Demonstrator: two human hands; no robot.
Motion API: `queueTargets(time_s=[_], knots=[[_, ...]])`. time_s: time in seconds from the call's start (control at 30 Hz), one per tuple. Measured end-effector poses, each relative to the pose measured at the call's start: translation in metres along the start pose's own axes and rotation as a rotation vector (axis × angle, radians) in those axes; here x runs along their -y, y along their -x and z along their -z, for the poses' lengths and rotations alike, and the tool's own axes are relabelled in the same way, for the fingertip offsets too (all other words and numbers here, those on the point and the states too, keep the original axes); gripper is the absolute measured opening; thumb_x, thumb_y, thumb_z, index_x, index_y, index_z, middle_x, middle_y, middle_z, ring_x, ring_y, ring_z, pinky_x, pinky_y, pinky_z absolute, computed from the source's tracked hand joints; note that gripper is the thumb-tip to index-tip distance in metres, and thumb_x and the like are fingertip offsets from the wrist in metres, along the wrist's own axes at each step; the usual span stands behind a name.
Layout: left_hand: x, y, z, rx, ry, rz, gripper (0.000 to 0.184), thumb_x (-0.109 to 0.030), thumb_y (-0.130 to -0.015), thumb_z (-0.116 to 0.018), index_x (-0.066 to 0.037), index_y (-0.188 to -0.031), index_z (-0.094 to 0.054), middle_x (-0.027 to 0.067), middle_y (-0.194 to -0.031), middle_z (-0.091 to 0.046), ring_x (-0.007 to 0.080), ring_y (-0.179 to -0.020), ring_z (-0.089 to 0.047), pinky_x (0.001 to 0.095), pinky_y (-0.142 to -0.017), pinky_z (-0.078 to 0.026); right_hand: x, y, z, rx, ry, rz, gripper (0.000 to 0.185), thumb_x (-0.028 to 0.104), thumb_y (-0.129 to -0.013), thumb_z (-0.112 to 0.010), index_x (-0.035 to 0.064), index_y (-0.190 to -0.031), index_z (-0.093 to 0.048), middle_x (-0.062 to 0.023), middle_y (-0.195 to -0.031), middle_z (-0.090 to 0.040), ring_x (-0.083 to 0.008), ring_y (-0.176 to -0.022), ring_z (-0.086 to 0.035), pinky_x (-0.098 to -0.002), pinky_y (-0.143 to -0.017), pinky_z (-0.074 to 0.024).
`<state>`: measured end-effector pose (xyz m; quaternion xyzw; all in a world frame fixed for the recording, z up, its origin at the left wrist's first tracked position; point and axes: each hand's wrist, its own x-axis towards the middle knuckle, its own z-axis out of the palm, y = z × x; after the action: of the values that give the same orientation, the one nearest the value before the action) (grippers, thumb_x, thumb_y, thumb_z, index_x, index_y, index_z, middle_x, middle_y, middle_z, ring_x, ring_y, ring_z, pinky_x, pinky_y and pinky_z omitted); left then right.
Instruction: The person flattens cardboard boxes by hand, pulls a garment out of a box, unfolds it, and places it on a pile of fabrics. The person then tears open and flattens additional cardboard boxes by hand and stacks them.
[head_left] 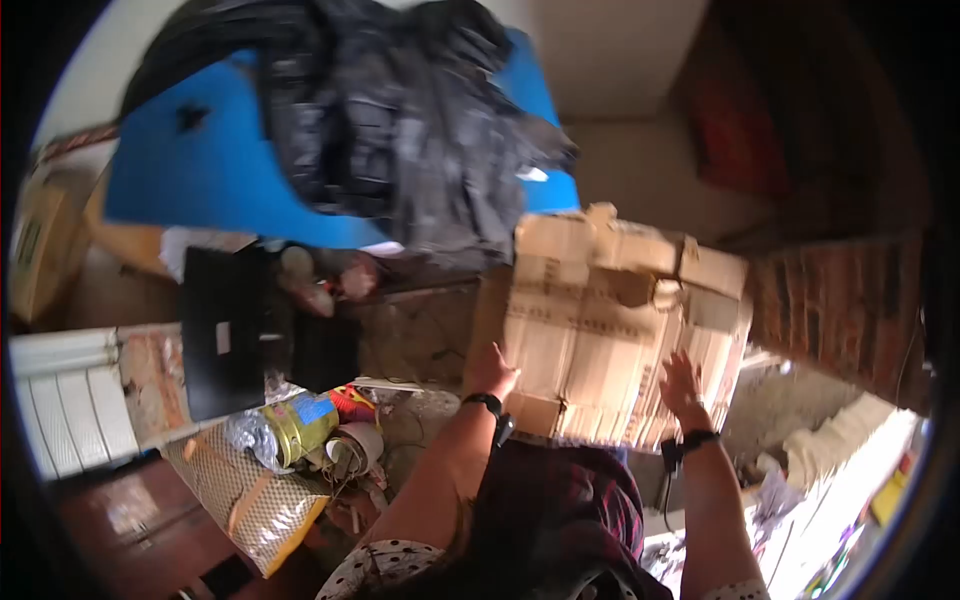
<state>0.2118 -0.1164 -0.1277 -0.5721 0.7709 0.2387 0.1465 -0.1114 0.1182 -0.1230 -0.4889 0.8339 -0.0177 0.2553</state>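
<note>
A large, battered flattened-looking cardboard box (590, 340) stands upright in front of my body, with printed lettering and torn flaps along its top. My left hand (492, 373) grips its lower left edge, thumb towards the front face. Against the right part of that face is my right hand (683, 386), its fingers spread and pointing up. Both wrists wear dark bands. Whatever supports the box from below is hidden.
Ahead, a dark jacket (400, 130) lies over a blue panel (190, 170). To the left are a black panel (222, 335), a yellowish tin (305, 425) and a checked sack (250, 490). A brick wall (840, 310) is at right.
</note>
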Motion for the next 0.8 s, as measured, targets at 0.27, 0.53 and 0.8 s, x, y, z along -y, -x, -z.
queueTargets(time_s=[0.27, 0.53, 0.8], knots=[[0.138, 0.078, 0.111, -0.213, 0.354, 0.038, 0.051, -0.032, -0.078, -0.065, -0.001, -0.117, -0.055, 0.0200, -0.117, -0.056, 0.0378, -0.109, -0.052, 0.0437, -0.092, -0.044, -0.026, 0.139, -0.074, 0.437, 0.002, 0.012, 0.043, 0.043, -0.085, -0.054, 0.0138, -0.116, -0.060, -0.0121, -0.117, -0.061, -0.0324, -0.108, -0.057, -0.0404, -0.093, -0.0448], [0.281, 0.192, 0.172, -0.429, 0.540, 0.386, 0.048, -0.032, -0.074, -0.071, 0.006, -0.101, -0.060, 0.0232, -0.100, -0.062, 0.0365, -0.096, -0.059, 0.0426, -0.083, -0.048, -0.061, 0.232, -0.045, 0.471, -0.002, -0.105, 0.034, 0.038, -0.085, -0.045, 0.0187, -0.100, -0.069, -0.0087, -0.103, -0.067, -0.0254, -0.093, -0.065, -0.0413, -0.079, -0.0512], [0.318, 0.234, 0.272, -0.837, 0.732, 0.293, 0.042, -0.027, -0.074, -0.072, 0.003, -0.099, -0.060, 0.0191, -0.096, -0.062, 0.0325, -0.087, -0.061, 0.0398, -0.076, -0.049, -0.055, 0.201, 0.020, 0.449, 0.209, -0.164, 0.032, 0.035, -0.085, -0.045, 0.0183, -0.097, -0.069, -0.0088, -0.101, -0.068, -0.0271, -0.091, -0.065, -0.0432, -0.078, -0.0508]])
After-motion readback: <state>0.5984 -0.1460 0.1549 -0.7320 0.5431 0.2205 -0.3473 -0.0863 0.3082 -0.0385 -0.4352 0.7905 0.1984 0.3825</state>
